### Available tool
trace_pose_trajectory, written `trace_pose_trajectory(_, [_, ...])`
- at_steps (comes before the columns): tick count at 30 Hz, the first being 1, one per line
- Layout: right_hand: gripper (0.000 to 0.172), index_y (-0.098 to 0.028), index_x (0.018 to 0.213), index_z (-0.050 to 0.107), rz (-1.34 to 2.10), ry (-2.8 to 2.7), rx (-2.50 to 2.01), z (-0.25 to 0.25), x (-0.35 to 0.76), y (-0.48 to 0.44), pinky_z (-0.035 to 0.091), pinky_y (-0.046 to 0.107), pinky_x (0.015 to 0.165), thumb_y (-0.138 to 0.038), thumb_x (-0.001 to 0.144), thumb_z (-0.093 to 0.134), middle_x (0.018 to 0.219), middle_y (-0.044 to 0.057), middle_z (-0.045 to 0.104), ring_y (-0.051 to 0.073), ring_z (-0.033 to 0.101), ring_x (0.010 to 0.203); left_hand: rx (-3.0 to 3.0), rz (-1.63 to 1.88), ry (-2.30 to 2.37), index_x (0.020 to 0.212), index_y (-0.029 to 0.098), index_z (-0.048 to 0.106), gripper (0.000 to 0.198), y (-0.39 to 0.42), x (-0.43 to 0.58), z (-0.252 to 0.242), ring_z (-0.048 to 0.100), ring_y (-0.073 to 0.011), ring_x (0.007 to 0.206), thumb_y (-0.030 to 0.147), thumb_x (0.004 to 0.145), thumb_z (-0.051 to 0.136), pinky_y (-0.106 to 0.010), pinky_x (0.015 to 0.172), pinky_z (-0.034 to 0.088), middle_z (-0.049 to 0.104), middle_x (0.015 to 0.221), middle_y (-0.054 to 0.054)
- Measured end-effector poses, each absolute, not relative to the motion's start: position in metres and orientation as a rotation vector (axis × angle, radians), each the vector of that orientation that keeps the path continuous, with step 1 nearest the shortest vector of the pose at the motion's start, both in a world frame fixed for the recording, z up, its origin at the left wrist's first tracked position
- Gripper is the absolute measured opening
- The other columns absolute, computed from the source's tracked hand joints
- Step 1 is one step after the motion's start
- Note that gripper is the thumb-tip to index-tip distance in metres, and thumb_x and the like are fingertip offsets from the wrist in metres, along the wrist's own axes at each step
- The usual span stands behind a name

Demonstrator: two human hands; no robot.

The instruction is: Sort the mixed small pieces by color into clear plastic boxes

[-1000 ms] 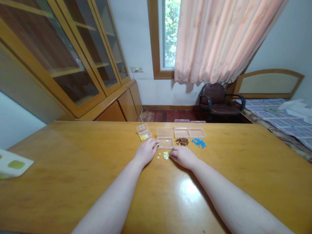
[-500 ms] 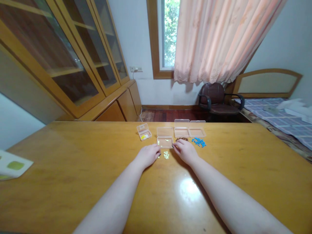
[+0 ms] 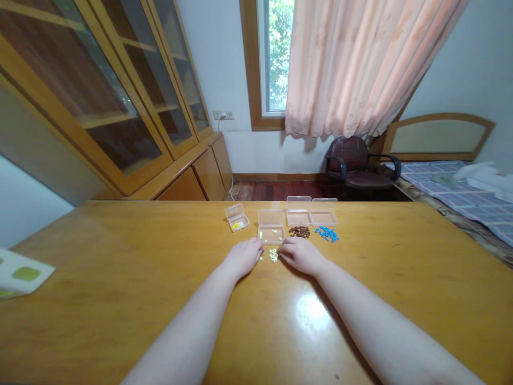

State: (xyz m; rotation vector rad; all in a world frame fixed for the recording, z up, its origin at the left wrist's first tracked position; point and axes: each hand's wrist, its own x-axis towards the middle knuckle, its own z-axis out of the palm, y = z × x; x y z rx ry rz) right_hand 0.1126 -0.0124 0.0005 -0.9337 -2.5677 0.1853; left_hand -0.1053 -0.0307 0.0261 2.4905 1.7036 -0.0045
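Head: my right fingers (image 3: 284, 248) are at the edge of the cream pile (image 3: 273, 255) on the surface (image 3: 256, 331), just before the open box (image 3: 269, 237); my left fingers (image 3: 257, 248) are beside a loose piece (image 3: 261, 259). I can't tell whether either set is narrow or holding anything.

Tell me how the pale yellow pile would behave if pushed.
The pale yellow pile would probably scatter, being loose separate bits. Each bit looks tiny, so likely light. The tabletop looks glossy, so they may slide easily.
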Motion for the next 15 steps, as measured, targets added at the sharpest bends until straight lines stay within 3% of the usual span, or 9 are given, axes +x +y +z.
trace_pose_trajectory(15, [0.018,-0.021,0.088,0.070,0.196,-2.659,-0.996,0.0032,0.1064,-0.0149,0.043,0.024,0.073,-0.023,0.090,0.052,0.086,0.003,0.065,0.014,0.059,0.080,2.476,-0.024,1.728,0.097,0.018,0.059,0.022,-0.0306,-0.1016,0.0236,0.064,-0.0227,0.085,0.024,0.091,0.039,-0.032,0.074,0.047,0.065,0.097,-0.010])
